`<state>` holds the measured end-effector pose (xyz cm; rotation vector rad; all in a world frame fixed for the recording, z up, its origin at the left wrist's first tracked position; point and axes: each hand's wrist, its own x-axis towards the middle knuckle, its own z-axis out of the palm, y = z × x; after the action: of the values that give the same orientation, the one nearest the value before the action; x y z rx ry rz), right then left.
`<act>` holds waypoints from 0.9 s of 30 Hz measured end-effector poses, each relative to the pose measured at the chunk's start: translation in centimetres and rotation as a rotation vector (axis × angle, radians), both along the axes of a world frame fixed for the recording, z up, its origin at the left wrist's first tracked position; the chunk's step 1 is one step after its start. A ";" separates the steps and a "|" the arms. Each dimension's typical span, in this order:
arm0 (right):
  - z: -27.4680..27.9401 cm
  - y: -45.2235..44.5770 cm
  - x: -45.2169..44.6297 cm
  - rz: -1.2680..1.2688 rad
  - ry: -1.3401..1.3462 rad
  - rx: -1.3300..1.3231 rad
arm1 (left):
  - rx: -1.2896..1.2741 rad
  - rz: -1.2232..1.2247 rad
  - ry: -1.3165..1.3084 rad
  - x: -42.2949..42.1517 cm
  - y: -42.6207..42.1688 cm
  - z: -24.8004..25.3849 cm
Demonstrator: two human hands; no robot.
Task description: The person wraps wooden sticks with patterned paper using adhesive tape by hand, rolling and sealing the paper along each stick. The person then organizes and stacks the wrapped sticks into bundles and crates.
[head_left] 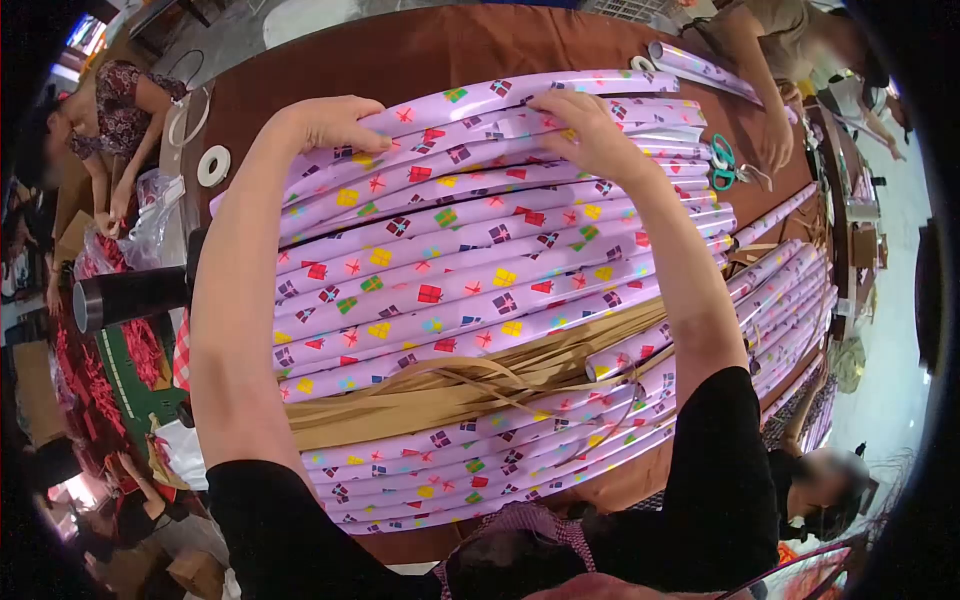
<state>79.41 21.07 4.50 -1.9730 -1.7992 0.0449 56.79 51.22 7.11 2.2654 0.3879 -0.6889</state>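
Many lilac wrapping paper rolls printed with small gift boxes lie side by side in front of me. My left hand is closed at the far-left side of this bundle, its thumb on the near side of the farthest roll. Farther right, my right hand curls its fingers onto the same far roll. Part of the grip of both hands is hidden by the hands themselves. Brown paper strips cross the rolls on the near side, and more lilac rolls lie closest to my body.
Teal-handled scissors lie by the rolls' right ends. A white tape roll rests at the left on the brown tablecloth. A black cylinder juts in from the left. More rolls lie at right. Co-workers are around the table.
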 end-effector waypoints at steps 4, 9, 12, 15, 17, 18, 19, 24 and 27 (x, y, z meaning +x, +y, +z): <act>0.3 -0.4 -0.8 -0.005 -0.115 -0.005 | 0.014 0.030 0.011 0.2 0.3 -0.2; 0.0 -0.1 -1.0 0.031 -0.161 0.001 | 0.058 0.030 0.031 0.7 -0.4 1.1; -0.1 -0.3 -1.0 0.041 -0.194 0.030 | -0.014 0.050 0.084 0.9 0.0 0.8; -0.2 -0.2 -1.2 0.030 -0.199 0.039 | -0.023 0.044 0.124 0.7 0.0 0.6; -0.3 -0.1 -1.3 0.024 -0.200 0.050 | -0.014 0.086 0.143 0.7 -0.1 0.5; -0.3 -0.2 -1.3 0.021 -0.199 0.043 | -0.007 0.122 0.157 0.7 0.0 0.3; -0.3 -0.2 -1.3 0.017 -0.200 0.034 | -0.005 0.122 0.155 0.7 0.0 0.0; -0.2 -0.2 -1.1 0.041 -0.225 0.030 | 0.075 0.076 -0.128 0.0 0.0 -2.5; 0.1 -0.4 -1.1 0.059 -0.249 -0.002 | 0.191 0.020 0.031 1.0 0.0 -2.0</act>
<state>78.27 20.69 4.64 -1.9993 -2.0118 -0.1877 57.74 51.22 5.10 2.4286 0.5096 -0.7028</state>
